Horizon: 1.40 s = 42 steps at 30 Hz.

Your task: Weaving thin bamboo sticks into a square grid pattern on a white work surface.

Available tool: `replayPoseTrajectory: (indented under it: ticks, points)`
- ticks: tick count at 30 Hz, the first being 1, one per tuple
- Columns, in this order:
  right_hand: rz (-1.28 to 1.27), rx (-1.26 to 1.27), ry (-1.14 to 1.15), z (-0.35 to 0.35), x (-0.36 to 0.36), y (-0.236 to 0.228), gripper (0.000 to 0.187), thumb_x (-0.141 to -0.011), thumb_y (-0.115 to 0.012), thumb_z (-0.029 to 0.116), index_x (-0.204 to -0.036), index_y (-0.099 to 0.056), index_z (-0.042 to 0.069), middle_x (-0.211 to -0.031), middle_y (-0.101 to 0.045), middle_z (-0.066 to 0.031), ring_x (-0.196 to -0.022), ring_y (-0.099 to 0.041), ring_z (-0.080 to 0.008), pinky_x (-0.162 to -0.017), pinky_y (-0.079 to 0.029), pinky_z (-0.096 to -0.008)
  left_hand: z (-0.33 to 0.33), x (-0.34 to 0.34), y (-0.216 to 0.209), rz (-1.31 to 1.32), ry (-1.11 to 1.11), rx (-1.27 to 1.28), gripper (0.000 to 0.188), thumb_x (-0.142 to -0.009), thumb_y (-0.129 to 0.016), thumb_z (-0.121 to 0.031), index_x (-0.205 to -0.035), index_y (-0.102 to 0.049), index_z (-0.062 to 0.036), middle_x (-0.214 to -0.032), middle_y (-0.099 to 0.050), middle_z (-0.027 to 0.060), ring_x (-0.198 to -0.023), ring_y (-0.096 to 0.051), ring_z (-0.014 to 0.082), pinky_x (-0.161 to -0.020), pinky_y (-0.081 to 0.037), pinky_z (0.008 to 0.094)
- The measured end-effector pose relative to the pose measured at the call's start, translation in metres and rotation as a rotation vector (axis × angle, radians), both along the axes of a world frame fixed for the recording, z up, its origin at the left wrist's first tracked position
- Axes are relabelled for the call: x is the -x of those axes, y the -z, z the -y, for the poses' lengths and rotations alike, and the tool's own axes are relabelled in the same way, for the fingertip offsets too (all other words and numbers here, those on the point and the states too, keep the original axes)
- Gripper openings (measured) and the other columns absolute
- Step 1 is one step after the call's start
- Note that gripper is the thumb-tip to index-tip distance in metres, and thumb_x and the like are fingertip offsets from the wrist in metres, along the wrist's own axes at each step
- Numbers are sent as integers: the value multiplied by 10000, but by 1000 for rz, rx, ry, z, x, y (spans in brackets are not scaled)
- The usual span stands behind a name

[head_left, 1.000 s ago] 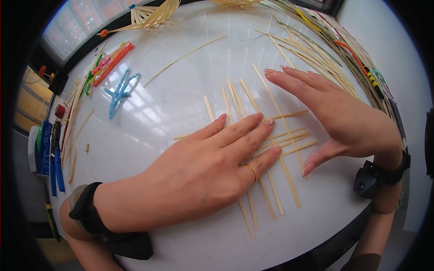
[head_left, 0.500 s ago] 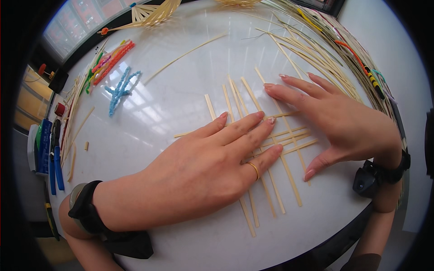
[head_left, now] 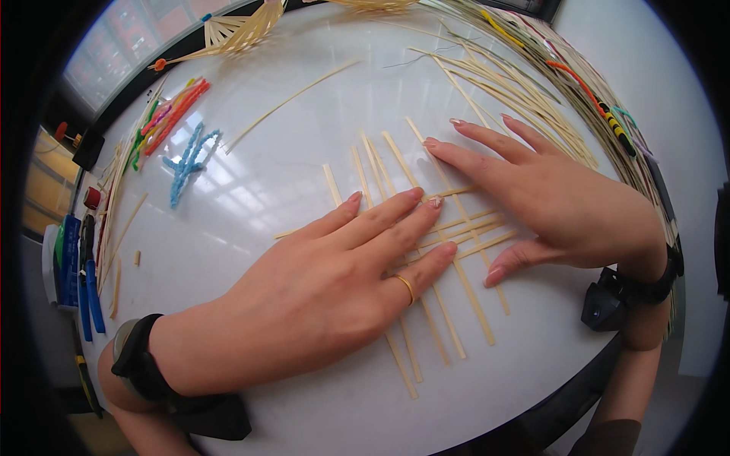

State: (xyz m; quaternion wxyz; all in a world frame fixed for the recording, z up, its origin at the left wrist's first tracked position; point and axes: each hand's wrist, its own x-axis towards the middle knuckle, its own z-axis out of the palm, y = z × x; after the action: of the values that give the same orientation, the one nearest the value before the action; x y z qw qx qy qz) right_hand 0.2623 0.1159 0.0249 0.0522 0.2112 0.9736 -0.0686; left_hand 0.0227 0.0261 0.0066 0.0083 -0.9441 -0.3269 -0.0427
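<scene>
A loose lattice of pale bamboo strips (head_left: 473,302) lies on the white table, several lengthwise strips crossed by several shorter ones. My left hand (head_left: 327,262) rests flat across its middle, fingers stretched out, hiding many of the crossings. On the lattice's right side, my right hand (head_left: 559,190) is spread wide. Its forefinger touches or nearly touches the upper part of the rightmost lengthwise strip (head_left: 458,201), and its thumb is at that strip's lower part. The two fingertips are far apart, with the strip running between them.
Loose bamboo strips (head_left: 525,95) lie at the far right, beside a bundle of long strips with coloured pipe cleaners. Blue twisted pipe cleaners (head_left: 186,163), red pipe cleaners (head_left: 179,115) and blue-handled pliers (head_left: 92,296) are on the left. A woven bamboo piece (head_left: 243,34) stands at the back.
The whole view has shifted slightly. My right thumb has moved a little up and inward along the rightmost strip. My left hand stays pressed on the lattice.
</scene>
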Motion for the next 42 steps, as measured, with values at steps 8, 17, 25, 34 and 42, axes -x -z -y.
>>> replayPoseTrajectory:
  ticks: [8,17,25,34,42]
  points:
    - [39,-98,-41,10,4,-7,1049,-685,-650,584,-1453,-198,31,-1465,-340,-140,-1392,-223,-364,-1126,-161,-518,0,1,0,-8,0,13,483,-838,-482,-128,-1318,-496,-82,-1399,-420,195,-1317,-401,335,-1025,-400,482]
    - [15,-15,-36,-3,0,-2,1018,-699,-645,584,-1459,-226,50,-1489,-303,-133,-1404,-205,-348,-1133,-129,-521,0,2,1,-1,2,5,478,-830,-483,-127,-1304,-506,-66,-1403,-415,200,-1310,-409,338,-1031,-399,465]
    - [107,-148,-71,5,1,-2,952,-752,-535,612,-1464,-233,56,-1519,-245,-124,-1413,-188,-330,-1132,-141,-518,1,4,1,25,5,10,472,-849,-471,-122,-1318,-489,-66,-1403,-413,203,-1316,-399,343,-1040,-383,479]
    - [42,-311,-33,21,6,-6,830,-815,-552,520,-1434,-280,40,-1484,-306,-139,-1384,-256,-327,-1128,-180,-492,0,8,8,87,46,-3,513,-850,-481,-67,-1360,-427,-61,-1404,-402,218,-1311,-390,367,-1054,-353,495]
    - [-199,-710,206,36,29,-1,510,-905,-543,211,-1348,-401,1,-1298,-527,-172,-1236,-467,-308,-1051,-337,-430,-6,9,15,142,93,-58,471,-843,-476,-7,-1310,-492,-57,-1374,-450,200,-1272,-436,356,-1037,-392,401]
